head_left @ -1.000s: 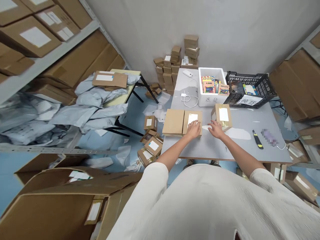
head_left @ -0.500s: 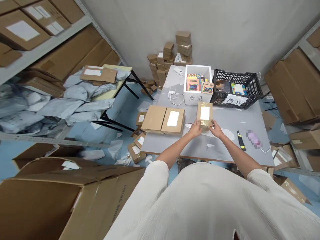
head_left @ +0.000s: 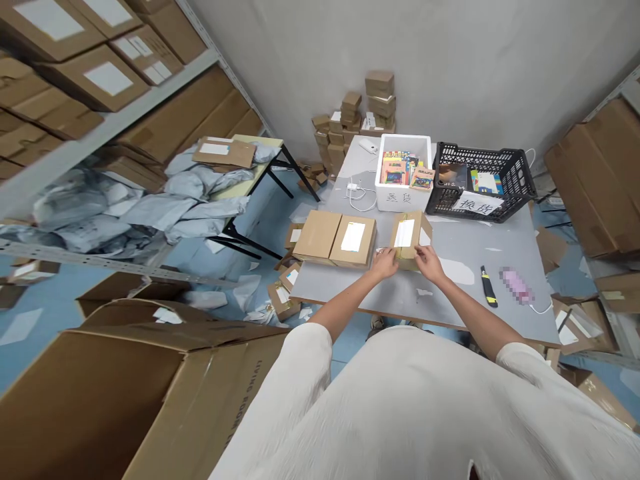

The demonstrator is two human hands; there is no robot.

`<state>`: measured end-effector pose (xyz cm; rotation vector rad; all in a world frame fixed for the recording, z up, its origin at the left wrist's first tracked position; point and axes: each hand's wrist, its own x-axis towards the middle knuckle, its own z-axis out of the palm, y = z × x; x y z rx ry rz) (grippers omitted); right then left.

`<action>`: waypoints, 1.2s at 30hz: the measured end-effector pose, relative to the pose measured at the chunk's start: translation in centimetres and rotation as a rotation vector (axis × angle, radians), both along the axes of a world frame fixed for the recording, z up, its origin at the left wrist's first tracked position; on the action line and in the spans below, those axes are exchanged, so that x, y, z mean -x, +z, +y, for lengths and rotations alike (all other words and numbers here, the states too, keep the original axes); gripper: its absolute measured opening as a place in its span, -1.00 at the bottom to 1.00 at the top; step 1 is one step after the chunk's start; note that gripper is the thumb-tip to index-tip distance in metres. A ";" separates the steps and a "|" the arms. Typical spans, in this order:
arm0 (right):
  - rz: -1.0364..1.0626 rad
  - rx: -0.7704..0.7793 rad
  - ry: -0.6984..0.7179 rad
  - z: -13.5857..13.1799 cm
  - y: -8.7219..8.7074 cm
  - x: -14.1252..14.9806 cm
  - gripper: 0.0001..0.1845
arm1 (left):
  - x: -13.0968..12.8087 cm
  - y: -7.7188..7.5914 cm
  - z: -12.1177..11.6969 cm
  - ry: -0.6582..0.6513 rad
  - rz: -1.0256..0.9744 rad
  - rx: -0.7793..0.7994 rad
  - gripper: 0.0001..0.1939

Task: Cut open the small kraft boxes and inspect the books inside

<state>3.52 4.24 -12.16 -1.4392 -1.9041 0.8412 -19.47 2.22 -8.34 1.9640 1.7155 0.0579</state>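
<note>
Between my hands is a small taped cardboard box point(head_left: 411, 227) with a white label on top and another white patch on its right side. My left hand point(head_left: 385, 263) grips its near left corner, and my right hand point(head_left: 429, 264) grips the near right side. The box is on or just above the grey table point(head_left: 345, 287); I cannot tell which. Just left of it lie two cardboard boxes side by side, a plain box point(head_left: 317, 235) and a labelled box point(head_left: 345, 252). To the right of my hands rests a black and yellow box cutter point(head_left: 489, 287).
Behind the box stand a white bin point(head_left: 403, 200) of books and a black crate point(head_left: 520, 183). A blurred pink object point(head_left: 517, 285) with a cable lies at right. A large open carton point(head_left: 215, 393) is at lower left. Grey parcels point(head_left: 165, 210) pile up left.
The box has turned and tilted in my hands, so its right side with a white patch now shows. My view has swung slightly left. Both hands keep their hold.
</note>
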 end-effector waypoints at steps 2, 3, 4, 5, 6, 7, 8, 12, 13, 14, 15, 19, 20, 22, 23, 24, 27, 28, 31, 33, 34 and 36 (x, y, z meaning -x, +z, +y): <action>-0.056 -0.048 0.046 0.0 0.2 1.2 -0.52 | 0.9 0.1 0.0 0.002 -0.004 0.011 -0.48; -0.096 -0.063 0.066 0.0 0.4 1.8 -0.52 | 1.5 0.1 -0.1 0.002 -0.011 0.017 -0.47; -0.141 -0.068 0.088 -0.1 0.7 2.4 -0.52 | 2.0 0.1 -0.2 0.000 -0.019 0.025 -0.47; -0.189 -0.067 0.110 -0.1 1.1 3.1 -0.53 | 2.7 0.1 -0.3 -0.006 -0.026 0.034 -0.48; -0.238 -0.062 0.131 -0.1 1.5 3.7 -0.53 | 3.3 0.0 -0.4 -0.015 -0.030 0.040 -0.51; -0.285 -0.057 0.151 -0.2 1.9 4.5 -0.53 | 4.1 -0.1 -0.6 -0.022 -0.033 0.036 -0.53; -0.328 -0.053 0.173 -0.2 2.3 5.3 -0.53 | 4.9 -0.1 -0.7 -0.026 -0.035 0.018 -0.55; -0.444 -0.044 0.274 0.0 3.2 8.8 -0.56 | 8.4 -0.4 -0.7 0.026 -0.018 -0.117 -0.52; -0.446 -0.030 0.304 0.0 3.2 9.6 -0.57 | 9.3 -0.4 -0.7 0.046 -0.012 -0.136 -0.50; -0.434 -0.011 0.332 0.1 3.2 10.2 -0.58 | 10.2 -0.4 -0.6 0.063 -0.008 -0.142 -0.49; -0.410 0.011 0.350 0.2 3.0 10.7 -0.58 | 11.0 -0.4 -0.5 0.077 -0.007 -0.141 -0.48; -0.353 0.059 0.249 0.1 2.1 10.7 -0.53 | 13.5 -0.7 -0.4 0.082 -0.027 -0.082 -0.49; -0.373 0.068 0.185 -0.1 1.9 10.3 -0.52 | 13.9 -0.8 -0.6 0.067 -0.028 -0.067 -0.51; -0.438 0.108 0.066 -0.4 1.3 9.5 -0.52 | 14.4 -1.1 -1.0 0.027 -0.021 -0.058 -0.54; -0.471 0.132 0.035 -0.7 1.0 9.1 -0.53 | 14.5 -1.3 -1.2 0.009 -0.015 -0.063 -0.55; -0.495 0.150 0.023 -0.9 0.8 8.8 -0.54 | 14.6 -1.5 -1.3 -0.003 -0.010 -0.071 -0.57; -0.510 0.150 0.056 -1.7 0.1 8.5 -0.53 | 13.9 -1.8 -1.6 -0.019 -0.034 -0.099 -0.57; -0.504 0.143 0.056 -2.0 -0.1 8.5 -0.52 | 13.5 -1.9 -1.5 -0.028 -0.057 -0.111 -0.56; -0.490 0.155 -0.018 -2.7 -0.5 8.7 -0.51 | 11.8 -2.0 -0.9 -0.062 -0.127 -0.133 -0.53; -0.473 0.190 -0.087 -2.9 -0.7 8.5 -0.49 | 10.6 -2.1 -0.3 -0.065 -0.151 -0.118 -0.52; -0.459 0.213 -0.116 -2.9 -0.8 8.4 -0.48 | 10.1 -2.2 0.0 -0.061 -0.160 -0.106 -0.53; -0.413 0.258 -0.139 -2.8 -0.8 8.0 -0.47 | 9.3 -2.3 0.7 -0.057 -0.176 -0.080 -0.55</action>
